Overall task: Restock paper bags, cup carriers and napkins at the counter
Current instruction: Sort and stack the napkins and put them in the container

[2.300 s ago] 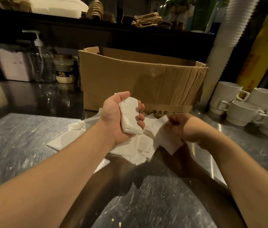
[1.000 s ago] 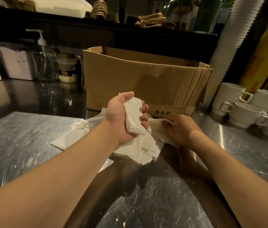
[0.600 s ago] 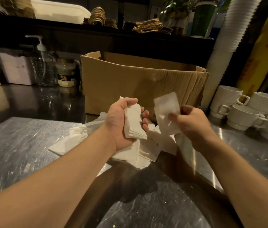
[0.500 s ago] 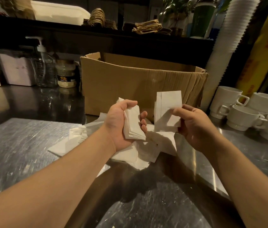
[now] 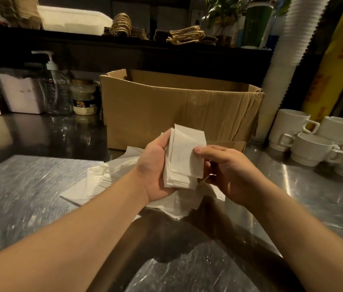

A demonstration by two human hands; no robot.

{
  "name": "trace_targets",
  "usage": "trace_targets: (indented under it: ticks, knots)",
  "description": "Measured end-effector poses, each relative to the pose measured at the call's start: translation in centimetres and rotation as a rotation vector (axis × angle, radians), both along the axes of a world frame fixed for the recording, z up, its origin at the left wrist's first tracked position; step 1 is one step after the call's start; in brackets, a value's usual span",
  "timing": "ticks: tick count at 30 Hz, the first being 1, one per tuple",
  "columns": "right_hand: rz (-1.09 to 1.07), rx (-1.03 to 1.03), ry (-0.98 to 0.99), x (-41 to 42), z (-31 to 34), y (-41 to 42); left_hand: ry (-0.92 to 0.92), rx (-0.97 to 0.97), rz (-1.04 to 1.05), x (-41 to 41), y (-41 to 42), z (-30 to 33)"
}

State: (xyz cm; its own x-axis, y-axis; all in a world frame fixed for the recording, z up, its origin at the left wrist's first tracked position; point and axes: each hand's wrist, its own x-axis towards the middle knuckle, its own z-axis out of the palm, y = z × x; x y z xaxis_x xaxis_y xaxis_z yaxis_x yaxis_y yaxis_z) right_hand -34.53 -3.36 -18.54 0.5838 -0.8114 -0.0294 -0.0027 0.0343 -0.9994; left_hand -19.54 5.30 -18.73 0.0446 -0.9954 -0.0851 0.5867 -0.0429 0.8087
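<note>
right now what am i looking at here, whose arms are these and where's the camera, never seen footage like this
There is no machine here: these are a person's two bare arms. The single picture comes from a wide-angle camera worn on that person's head, looking forward and down, which is why the arms reach in from the bottom edge.

The left hand holds a stack of napkins upright in its grip. The right hand pinches one napkin against the front of that stack, thumb on the paper.

Below the hands, loose napkins lie scattered on the steel counter. Behind them stands an open cardboard box; what is inside is hidden. To the right are white cups, some stacked, and a tall column of paper cups. To the left stand a pump bottle and a jar.
</note>
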Motion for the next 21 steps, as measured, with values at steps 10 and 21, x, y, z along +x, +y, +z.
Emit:
trace_targets:
  ticks: [10, 21]
  knots:
    - [-0.123, -0.172, 0.079, 0.3, 0.5, 0.8, -0.081, 0.038, -0.015, -0.2, 0.1, 0.0]
    - [-0.036, 0.034, -0.234, -1.6, 2.1, 0.5, -0.019, 0.100, -0.041, -0.1, 0.0, -0.3]
